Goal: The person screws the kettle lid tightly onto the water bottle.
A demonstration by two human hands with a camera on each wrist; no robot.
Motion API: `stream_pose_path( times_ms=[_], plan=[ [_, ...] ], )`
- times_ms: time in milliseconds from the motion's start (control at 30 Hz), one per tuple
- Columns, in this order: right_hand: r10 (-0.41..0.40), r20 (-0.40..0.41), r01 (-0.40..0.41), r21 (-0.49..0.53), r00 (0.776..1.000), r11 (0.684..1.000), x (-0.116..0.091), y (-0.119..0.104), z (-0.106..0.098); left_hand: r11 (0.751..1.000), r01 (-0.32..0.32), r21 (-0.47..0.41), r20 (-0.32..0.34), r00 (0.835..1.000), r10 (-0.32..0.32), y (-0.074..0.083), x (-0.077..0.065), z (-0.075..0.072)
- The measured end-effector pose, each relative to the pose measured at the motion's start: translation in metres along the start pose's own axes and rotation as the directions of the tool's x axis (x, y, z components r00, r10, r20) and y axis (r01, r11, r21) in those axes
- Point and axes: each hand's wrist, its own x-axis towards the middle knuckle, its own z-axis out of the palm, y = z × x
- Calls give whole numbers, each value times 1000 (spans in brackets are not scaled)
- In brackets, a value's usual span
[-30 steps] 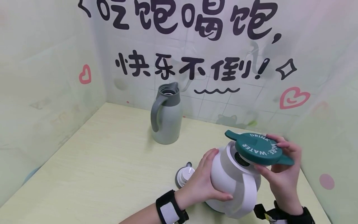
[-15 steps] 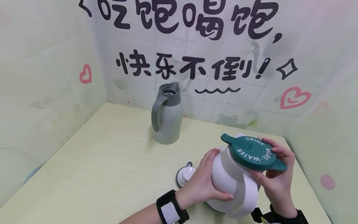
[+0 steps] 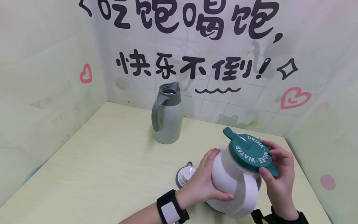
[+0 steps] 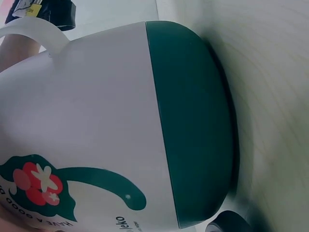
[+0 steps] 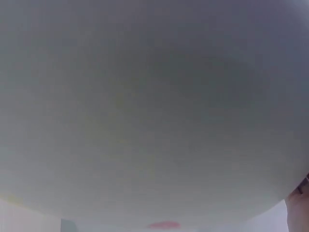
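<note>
A white jug point(image 3: 223, 174) with a green base point(image 4: 193, 125) stands at the right front of the table in the head view. My left hand point(image 3: 202, 180) grips its body from the left, thumb and fingers spread round it. A round green lid point(image 3: 247, 152), lettered "DRINK MORE WATER", sits over the jug's mouth and hides it. With my right hand point(image 3: 281, 174) I hold the lid's right edge and tab between thumb and fingers. The jug's handle point(image 3: 247, 196) points toward me. A pale, blurred jug body point(image 5: 154, 121) fills most of the right wrist view.
A grey jug point(image 3: 167, 118) without a lid stands farther back, near the wall. Behind my left wrist lies a small grey and white stopper point(image 3: 184, 175). Printed sheets point(image 3: 137, 84) enclose the pale wooden table point(image 3: 106, 161) at the back and sides.
My right hand has brought the green lid down and left onto the jug's mouth, covering the dark opening, then turned it clockwise. My left hand stays on the jug.
</note>
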Motion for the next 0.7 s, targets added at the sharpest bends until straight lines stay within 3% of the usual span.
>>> stream_pose_path(
  times_ms=[133,233,300,367,467,533,600,700],
  plan=[
    [27,41,-25,-36,999,999,4,-5,-2,1000,-8,4,-7,1000,8,-1,1,0],
    [57,113,-39,-154,992,987,11,-11,-6,1000,-15,3,-8,1000,15,-1,1,0],
    [91,186,-28,-316,978,948,19,-19,-9,1000,-13,-3,-4,1000,13,-1,1,0],
    [143,275,11,-491,951,871,31,-28,-12,1000,-7,-15,1,1000,7,-1,2,0],
    [271,400,87,-683,876,726,51,-43,-13,1000,1,-27,6,1000,-1,-2,2,0],
    [353,472,137,-734,808,666,66,-50,-12,1000,1,-30,6,1000,-1,-2,3,0],
    [422,522,177,-759,741,627,78,-53,-9,1000,-2,-30,5,1000,2,-2,3,0],
    [481,580,236,-765,658,599,93,-54,-6,1000,-4,-27,6,1000,4,-2,3,0]
  ],
)
